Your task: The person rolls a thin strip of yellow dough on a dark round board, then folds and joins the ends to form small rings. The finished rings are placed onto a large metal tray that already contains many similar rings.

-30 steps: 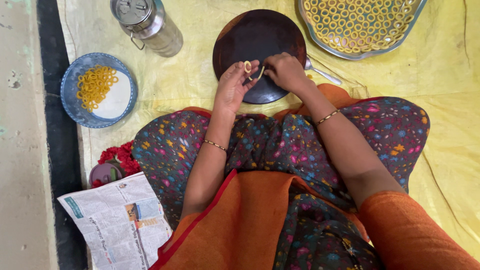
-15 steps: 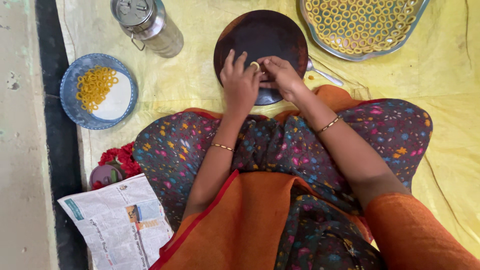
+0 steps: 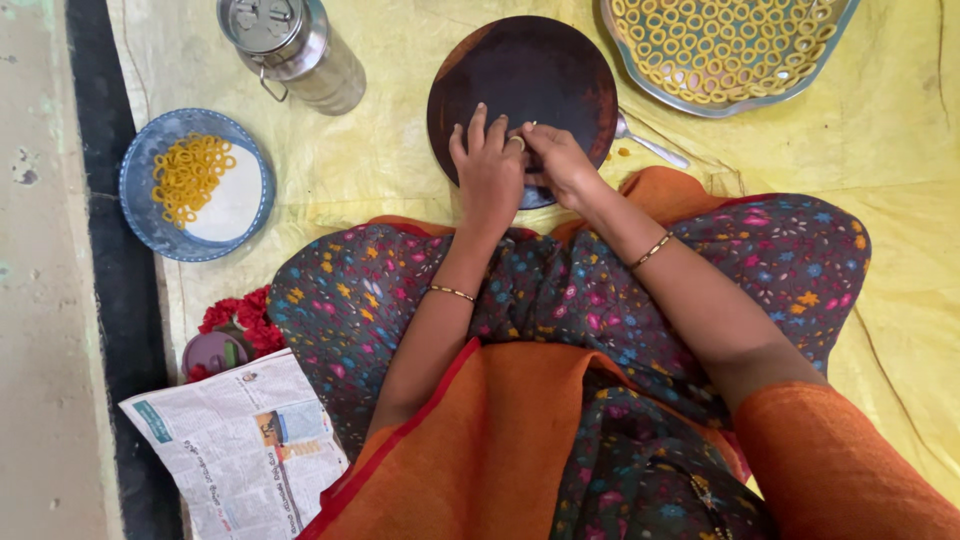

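Dough ring point(image 3: 517, 142), small and pale, pinched between left hand point(image 3: 487, 170) and right hand point(image 3: 560, 165) over round dark board point(image 3: 530, 70).

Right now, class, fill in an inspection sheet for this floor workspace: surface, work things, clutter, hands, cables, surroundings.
Surface: yellow sheet spread on the floor, creased.
Work things: dark round board in front of the knees; a small dough ring pinched over it; large tray of yellow rings at upper right; blue plate with a pile of rings at left.
Clutter: steel lidded container; spoon beside the board; folded newspaper; red flowers by a small purple pot.
Hands: left hand and right hand meet at the ring, over the board's near edge.
Cables: nothing seen.
Surroundings: bare floor with a dark strip at left.
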